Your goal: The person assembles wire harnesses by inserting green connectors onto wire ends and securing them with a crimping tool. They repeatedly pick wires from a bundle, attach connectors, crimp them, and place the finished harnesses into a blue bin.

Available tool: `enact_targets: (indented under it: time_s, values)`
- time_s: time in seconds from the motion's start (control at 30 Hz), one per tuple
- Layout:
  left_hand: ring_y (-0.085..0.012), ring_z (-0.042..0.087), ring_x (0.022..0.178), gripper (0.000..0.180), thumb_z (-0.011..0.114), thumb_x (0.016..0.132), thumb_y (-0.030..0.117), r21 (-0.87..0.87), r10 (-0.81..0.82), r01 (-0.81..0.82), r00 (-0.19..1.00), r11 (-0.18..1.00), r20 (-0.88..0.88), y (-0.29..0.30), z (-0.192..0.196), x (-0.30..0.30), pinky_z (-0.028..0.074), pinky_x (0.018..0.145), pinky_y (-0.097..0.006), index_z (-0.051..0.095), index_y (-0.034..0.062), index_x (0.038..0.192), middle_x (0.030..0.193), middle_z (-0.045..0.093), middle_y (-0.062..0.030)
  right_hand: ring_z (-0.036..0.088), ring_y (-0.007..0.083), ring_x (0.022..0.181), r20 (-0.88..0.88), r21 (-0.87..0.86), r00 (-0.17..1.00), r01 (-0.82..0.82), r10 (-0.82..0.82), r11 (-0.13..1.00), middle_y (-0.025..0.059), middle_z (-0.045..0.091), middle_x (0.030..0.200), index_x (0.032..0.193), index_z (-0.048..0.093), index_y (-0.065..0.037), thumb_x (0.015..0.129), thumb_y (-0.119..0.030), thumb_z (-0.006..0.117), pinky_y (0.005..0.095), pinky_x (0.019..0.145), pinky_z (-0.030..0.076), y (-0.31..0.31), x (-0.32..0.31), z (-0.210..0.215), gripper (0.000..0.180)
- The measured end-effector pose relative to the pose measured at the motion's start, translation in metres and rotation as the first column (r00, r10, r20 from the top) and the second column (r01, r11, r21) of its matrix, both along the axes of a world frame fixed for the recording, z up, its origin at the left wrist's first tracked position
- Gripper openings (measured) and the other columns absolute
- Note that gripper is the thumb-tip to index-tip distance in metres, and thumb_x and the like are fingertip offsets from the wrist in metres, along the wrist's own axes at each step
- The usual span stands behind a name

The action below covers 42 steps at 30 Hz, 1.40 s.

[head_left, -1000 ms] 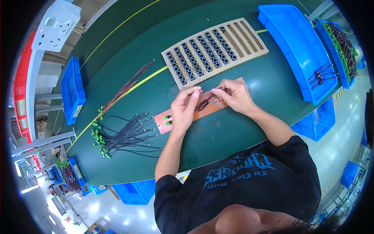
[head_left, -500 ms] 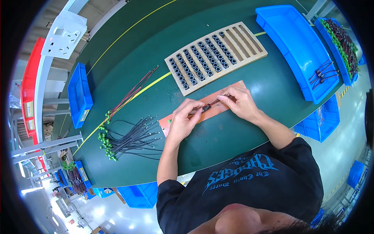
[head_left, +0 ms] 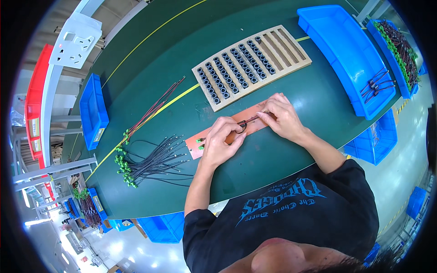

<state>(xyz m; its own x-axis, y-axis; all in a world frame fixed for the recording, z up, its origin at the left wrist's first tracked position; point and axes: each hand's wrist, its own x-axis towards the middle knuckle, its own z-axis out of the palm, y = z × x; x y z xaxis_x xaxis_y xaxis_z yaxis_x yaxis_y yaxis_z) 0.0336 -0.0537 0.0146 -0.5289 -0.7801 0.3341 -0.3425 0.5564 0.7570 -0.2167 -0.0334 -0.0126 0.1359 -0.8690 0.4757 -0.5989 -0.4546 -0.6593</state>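
My left hand is closed, thumb and fingers pinched around a thin red-and-black cable. A small dark loop or ring shows at its fingertips; I cannot make out whether it is wire or a black core. My right hand pinches the same cable farther right, so a short stretch runs between the hands. Green connectors peek out left of my left hand. Both hands are over a copper-coloured strip lying on the green table.
Beyond my hands is a wooden slotted tray with rows of black ring cores. Black cables and red cables with green connectors lie at left. Blue bins stand left and right, the right one holding finished-looking black cables.
My left hand has shifted slightly right and its fingers have curled further; a dark loop now shows at the fingertips. More of the green connectors is visible. My right hand has barely moved.
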Motion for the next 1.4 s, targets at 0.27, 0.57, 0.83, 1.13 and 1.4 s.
enact_targets:
  time_s: [0.27,0.57,0.83,1.13,1.4]
  values:
    - [-0.0263,0.068,0.091,0.022,0.085,0.077,0.0,-0.031,0.042,-0.039,0.995,0.999,0.092,-0.002,-0.012,-0.007,0.057,0.077,-0.036,0.07,-0.0005,0.092,0.096,0.066,-0.0109,0.061,0.0286,0.088,-0.095,0.025,0.995,0.033,-0.031,0.999,0.0086,0.066,0.082,0.083,0.066,-0.004,0.087,-0.012,0.077,0.0432,0.086,0.046,0.002,-0.005,0.003,0.015]
    - [-0.0283,0.068,0.093,0.02,0.085,0.075,0.0,-0.09,0.049,-0.044,0.997,0.995,0.053,-0.006,-0.02,-0.011,0.056,0.078,-0.038,0.068,-0.001,0.086,0.093,0.071,-0.012,0.06,0.0281,0.091,-0.154,0.004,0.988,0.023,-0.022,1.0,0.0074,0.066,0.088,0.083,0.066,-0.004,0.086,-0.012,0.077,0.0424,0.089,0.045,0.0,-0.009,0.0,0.014]
    - [-0.0296,0.065,0.087,0.021,0.085,0.074,-0.002,-0.031,0.061,-0.059,0.995,0.998,0.074,-0.007,-0.018,-0.012,0.053,0.076,-0.039,0.067,-0.0008,0.085,0.092,0.07,-0.0127,0.058,0.0287,0.09,-0.173,0.054,0.984,0.049,-0.039,0.997,0.0072,0.063,0.086,0.083,0.065,-0.005,0.087,-0.014,0.077,0.0428,0.089,0.044,-0.003,-0.02,0.001,0.016]
    - [-0.0295,0.063,0.087,0.02,0.084,0.075,-0.001,0.001,0.079,-0.08,0.995,0.997,0.056,-0.005,-0.02,-0.014,0.052,0.073,-0.04,0.066,-0.0003,0.084,0.09,0.068,-0.0111,0.054,0.0274,0.083,-0.165,0.105,0.986,0.044,-0.027,0.994,0.006,0.059,0.081,0.08,0.062,-0.006,0.089,-0.015,0.076,0.041,0.08,0.04,-0.006,-0.029,-0.004,0.02]
    - [-0.0311,0.063,0.088,0.023,0.085,0.074,0.0,-0.007,0.101,-0.1,0.994,0.995,0.05,-0.005,-0.02,-0.017,0.053,0.075,-0.041,0.066,0.0003,0.086,0.092,0.068,-0.0111,0.053,0.0252,0.081,-0.142,0.154,0.99,0.032,-0.01,0.988,0.0039,0.059,0.079,0.079,0.06,-0.007,0.088,-0.015,0.077,0.0392,0.075,0.037,-0.008,-0.033,-0.004,0.021]
